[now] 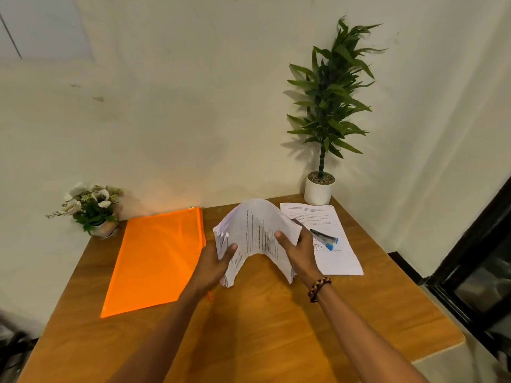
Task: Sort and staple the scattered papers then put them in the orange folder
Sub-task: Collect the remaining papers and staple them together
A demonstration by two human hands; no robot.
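Observation:
A thick stack of printed papers (255,230) stands on its lower edges on the wooden table (262,327), bowed upward like an arch. My left hand (214,265) grips its left side, thumb on top. My right hand (300,251) grips its right side. The orange folder (154,258) lies flat to the left of the stack, its near right edge partly under my left hand. To the right lies another printed sheet (336,255) with a blue and dark stapler (325,239) resting on it.
A tall green plant in a white pot (318,189) stands at the table's back right corner. A small pot of white flowers (92,210) sits at the back left. A wall runs behind the table, and a dark frame (470,272) is at the right.

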